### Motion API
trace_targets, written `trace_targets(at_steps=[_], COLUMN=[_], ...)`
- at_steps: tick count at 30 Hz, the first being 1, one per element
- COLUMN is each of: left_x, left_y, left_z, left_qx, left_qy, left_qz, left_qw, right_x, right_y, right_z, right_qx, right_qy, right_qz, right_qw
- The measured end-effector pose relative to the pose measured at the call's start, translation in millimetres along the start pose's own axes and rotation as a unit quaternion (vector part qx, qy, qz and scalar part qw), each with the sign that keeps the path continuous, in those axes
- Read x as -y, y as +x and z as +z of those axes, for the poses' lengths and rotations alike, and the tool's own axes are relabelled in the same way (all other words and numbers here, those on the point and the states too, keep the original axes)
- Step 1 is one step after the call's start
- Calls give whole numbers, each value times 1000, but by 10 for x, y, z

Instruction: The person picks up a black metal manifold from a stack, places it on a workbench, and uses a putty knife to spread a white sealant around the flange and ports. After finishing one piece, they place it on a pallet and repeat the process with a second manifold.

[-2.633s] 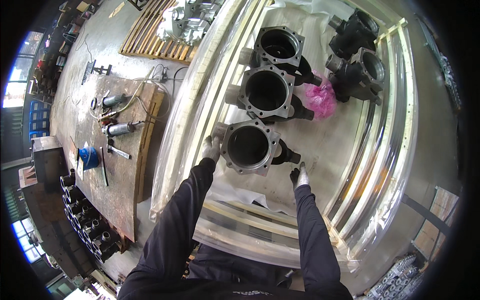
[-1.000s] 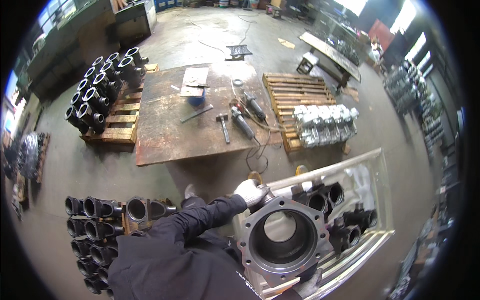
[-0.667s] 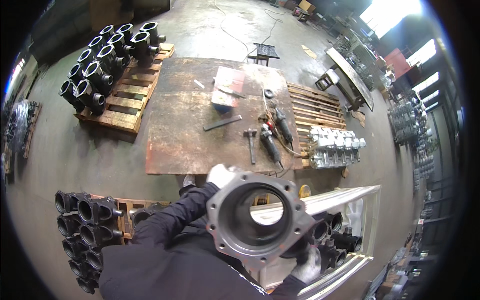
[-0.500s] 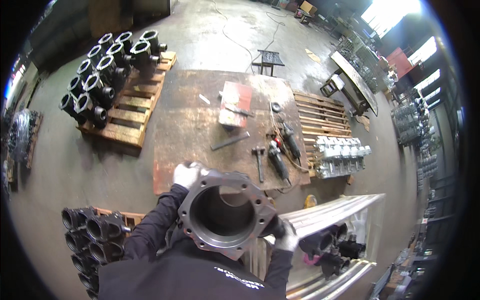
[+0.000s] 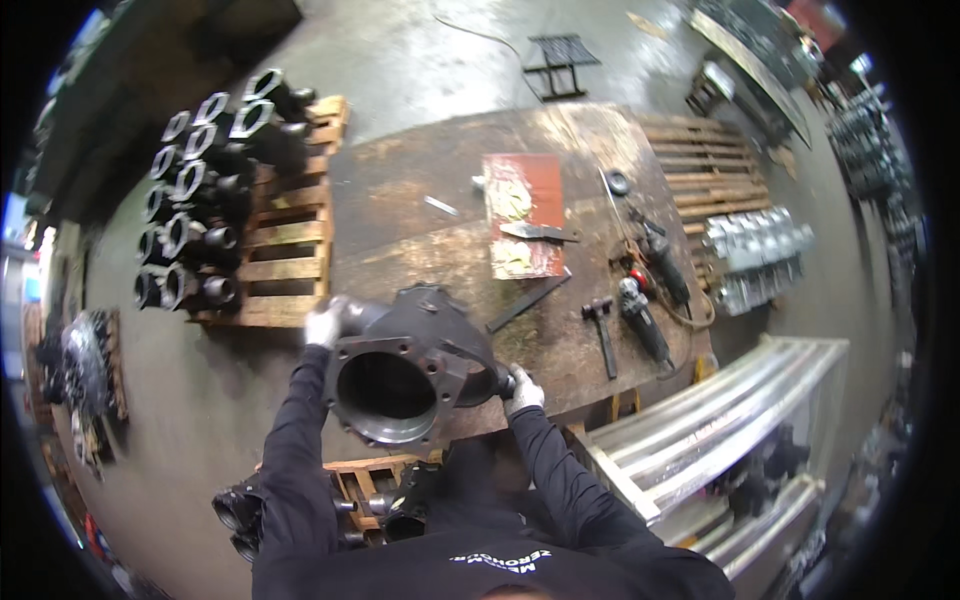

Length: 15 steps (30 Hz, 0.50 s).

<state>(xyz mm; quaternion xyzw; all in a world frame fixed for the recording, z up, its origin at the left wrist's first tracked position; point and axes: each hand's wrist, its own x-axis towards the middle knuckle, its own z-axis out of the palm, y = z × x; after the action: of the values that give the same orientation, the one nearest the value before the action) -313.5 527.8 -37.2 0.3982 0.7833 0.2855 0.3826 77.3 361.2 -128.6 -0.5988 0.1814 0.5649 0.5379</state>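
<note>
A heavy dark metal housing (image 5: 440,325) with a round bore and a bolt-holed flange is held between my gloved hands, over the near left edge of the wooden workbench (image 5: 390,220). The bore faces me. My left hand (image 5: 322,325) is closed around a tubular end at the housing's left. On the right, a short stub is gripped by my right hand (image 5: 524,391). Farther back lie a dark flat bar (image 5: 530,300), a hammer (image 5: 602,335) and a red board (image 5: 543,190) smeared with cream-coloured paste. A spreader-like blade (image 5: 540,233) rests across the board.
Two angle grinders (image 5: 645,325) with cords lie at the bench's right. A pallet (image 5: 285,235) of similar housings stands left. A pale metal rack (image 5: 720,425) is at front right, and silvery castings (image 5: 755,250) sit beyond the bench's right side.
The housing has moved from close to my body out over the bench's edge, and it has turned. Both hands still grip it. The whole view has shifted.
</note>
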Motion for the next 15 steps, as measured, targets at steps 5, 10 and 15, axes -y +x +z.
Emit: trace_targets(at_steps=[5, 10, 15], left_x=[521, 546, 504], left_y=[806, 1246, 1233], left_z=[7, 69, -47], left_qx=[107, 157, 162], left_qy=[117, 67, 101], left_qz=[41, 2, -28], left_qw=[986, 985, 981], right_x=[89, 373, 119], right_y=[-172, -30, -160], right_z=[343, 745, 715], right_qx=[-52, -112, -175], right_qy=[-240, -189, -176], right_qz=[-116, -106, -89], right_qw=[962, 970, 965])
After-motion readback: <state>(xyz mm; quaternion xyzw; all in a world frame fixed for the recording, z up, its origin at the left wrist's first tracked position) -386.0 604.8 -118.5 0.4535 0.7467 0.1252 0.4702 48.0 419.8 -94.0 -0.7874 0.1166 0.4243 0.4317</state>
